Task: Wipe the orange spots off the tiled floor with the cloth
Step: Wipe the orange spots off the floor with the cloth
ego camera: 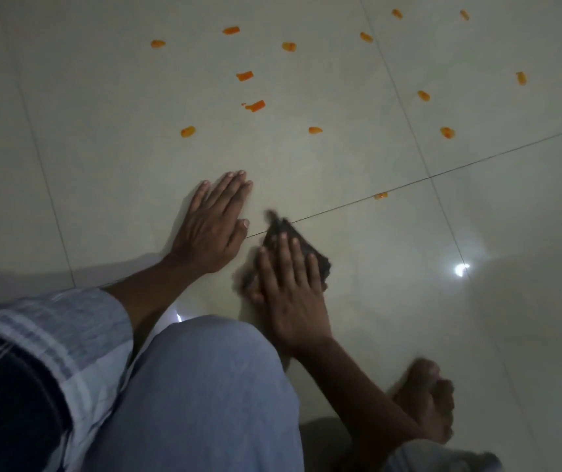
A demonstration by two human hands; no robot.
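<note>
Right hand [290, 284] flat on the dark cloth [293, 247], fingers straight and pressing it to the floor [477, 335], lower centre of frame; nothing pinched or gripped. Cloth lying as a rough wedge, long axis running from lower left up toward its point at upper left, right on the grout line [409, 183] that crosses the frame diagonally. Slight blur at the cloth's edges.

Left hand [215, 219] just beside it, to frame left, palm down and fingers straight on the tile, holding nothing, probably bracing the body.

Nearest spot [380, 195] up and to the right of the cloth, sitting on that same grout line, apart from the cloth but near. Far closer to the right hand than to the left. Likely next stroke: along the grout line toward upper right, with bare tile all the way between.

Remaining spots [255, 105] scattered across the upper half of the frame, well beyond both hands, about fourteen countable; most of the task judged undone. Closest of these above the left hand, one at centre left [187, 131].

Knee [204, 386] filling lower centre and a bare foot [426, 400] at lower right, both behind the cloth. Open floor ahead and to the right; forward reach probably calling for a shift of the body.
</note>
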